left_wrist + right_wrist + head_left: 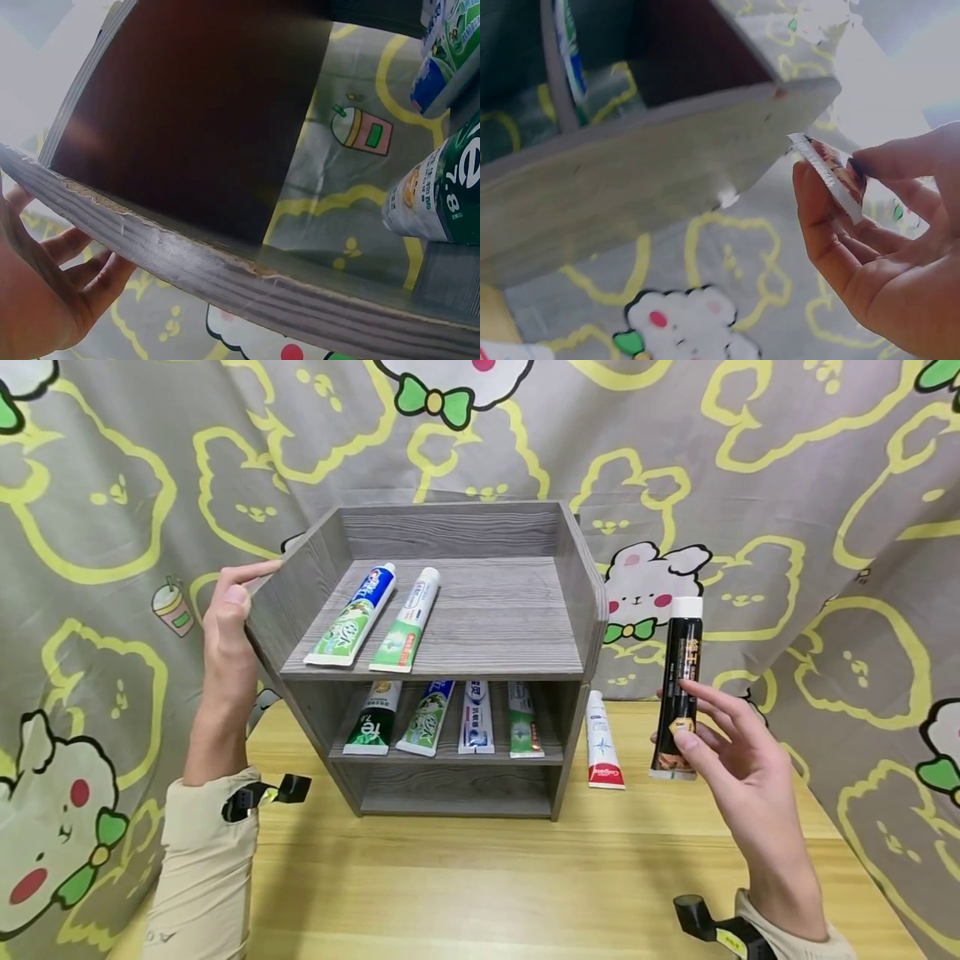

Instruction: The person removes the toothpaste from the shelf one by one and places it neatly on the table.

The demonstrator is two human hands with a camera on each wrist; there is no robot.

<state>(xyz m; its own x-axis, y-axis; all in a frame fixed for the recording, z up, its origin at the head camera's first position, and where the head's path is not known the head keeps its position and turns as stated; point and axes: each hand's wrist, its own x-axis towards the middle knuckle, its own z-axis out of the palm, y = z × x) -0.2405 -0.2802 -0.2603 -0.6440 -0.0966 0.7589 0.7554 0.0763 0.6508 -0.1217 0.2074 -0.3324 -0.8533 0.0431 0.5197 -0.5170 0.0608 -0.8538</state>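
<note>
My right hand point(750, 768) pinches a black toothpaste tube point(677, 685) with a white cap, held upright in the air right of a grey wooden shelf point(495, 618). In the right wrist view the tube's flat silver end point(826, 178) shows between thumb and fingers. My left hand point(232, 643) touches the outer side of the shelf's left panel; its fingers point(105, 285) are partly hidden behind the panel edge. On the top board lie a blue-green toothpaste tube point(354, 618) and a white-green one point(408, 622), side by side at the left.
Several tubes stand on the middle level, among them a dark green one point(373, 722) and a white-blue one point(476, 722). A white and red Colgate tube point(602, 743) is on the wooden table point(450, 877), just right of the shelf. A patterned curtain point(480, 452) hangs behind.
</note>
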